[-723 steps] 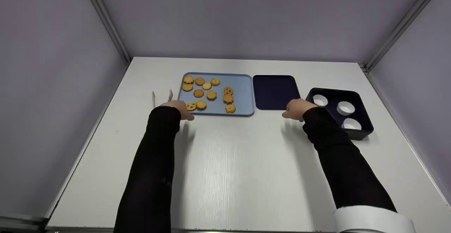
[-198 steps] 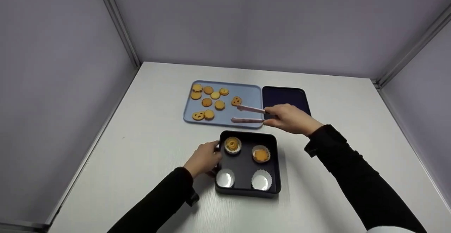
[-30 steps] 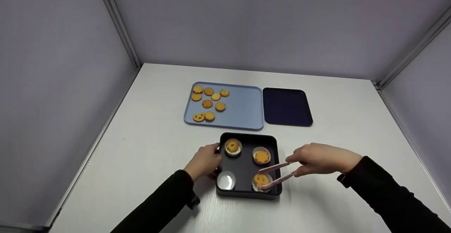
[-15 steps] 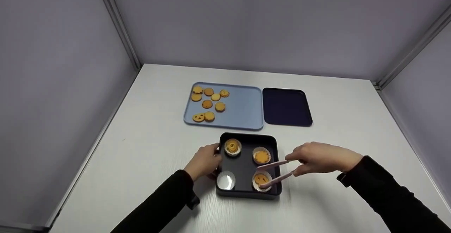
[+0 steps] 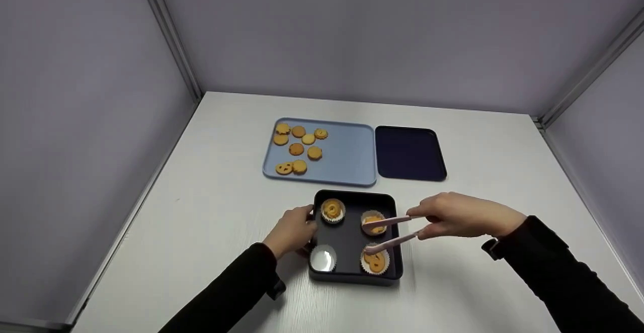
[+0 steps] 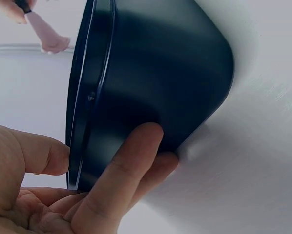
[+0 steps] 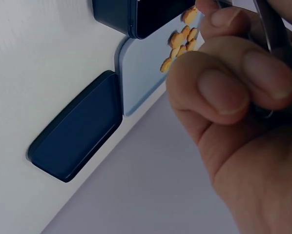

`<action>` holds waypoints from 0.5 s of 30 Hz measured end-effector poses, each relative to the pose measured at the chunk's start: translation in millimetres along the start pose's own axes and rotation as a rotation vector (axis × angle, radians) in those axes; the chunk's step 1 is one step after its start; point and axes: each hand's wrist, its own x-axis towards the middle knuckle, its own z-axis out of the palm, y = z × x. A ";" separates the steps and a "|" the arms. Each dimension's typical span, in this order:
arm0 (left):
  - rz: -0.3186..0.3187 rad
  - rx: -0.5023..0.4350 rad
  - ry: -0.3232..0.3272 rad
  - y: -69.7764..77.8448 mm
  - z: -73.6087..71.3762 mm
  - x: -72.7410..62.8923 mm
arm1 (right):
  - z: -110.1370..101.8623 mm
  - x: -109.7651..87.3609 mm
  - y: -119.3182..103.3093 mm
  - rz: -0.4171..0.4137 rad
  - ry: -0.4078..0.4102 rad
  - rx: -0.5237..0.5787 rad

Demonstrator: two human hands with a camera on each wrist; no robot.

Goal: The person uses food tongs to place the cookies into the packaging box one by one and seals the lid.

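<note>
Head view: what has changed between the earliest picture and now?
The dark box has moved from the right to the front middle; the left hand grips its left wall. The right hand now holds the pink tongs, which were left of the blue tray. Three cookies went from it into paper cups. The blue tray, navy tray and nine other cookies look unmoved.

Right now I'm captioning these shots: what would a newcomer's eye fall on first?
Probably the pink tongs, held by the right hand with their tips parted over the black box. Next, the box's near-left paper cup, the only empty one, near the left hand gripping the box's side. Beyond, the blue tray has cookies gathered toward its left.
</note>
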 end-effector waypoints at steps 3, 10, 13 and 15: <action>-0.007 -0.004 -0.002 -0.2 -0.1 0.1 | -2.4 2.2 -0.8 -0.011 0.019 -0.008; -0.022 -0.012 -0.002 -0.7 0.1 0.1 | -7.7 4.9 -1.3 -0.005 0.051 -0.016; -0.021 -0.010 0.002 -1.1 0.4 0.2 | -10.1 5.8 -1.7 0.006 0.062 -0.020; -0.020 -0.009 0.003 -1.5 0.7 0.3 | -12.1 6.9 -2.2 0.010 0.068 -0.018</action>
